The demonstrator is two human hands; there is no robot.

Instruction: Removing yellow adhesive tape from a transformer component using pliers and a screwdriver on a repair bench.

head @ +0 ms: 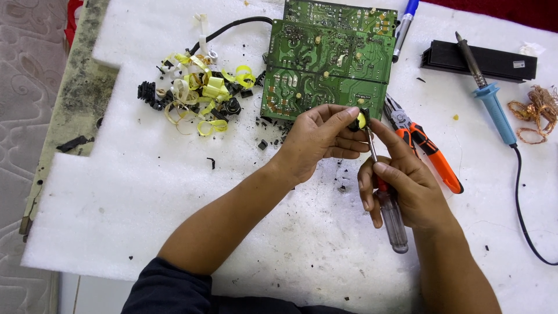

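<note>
Head view: our left hand [317, 139] pinches a small black-and-yellow component [360, 120] just below the green circuit board [325, 64], while our right hand [401, 186] grips a screwdriver [388, 206], tip against it, above the white worktop [145, 192].

We keep our left hand [317, 139] raised just beside and slightly above our right hand [401, 186], its thumb and forefinger pinched together at the tips. Our right hand is curled in a fist-like grip, forefinger stretched toward the left fingertips. Both forearms angle inward, wrists slightly bent.
</note>
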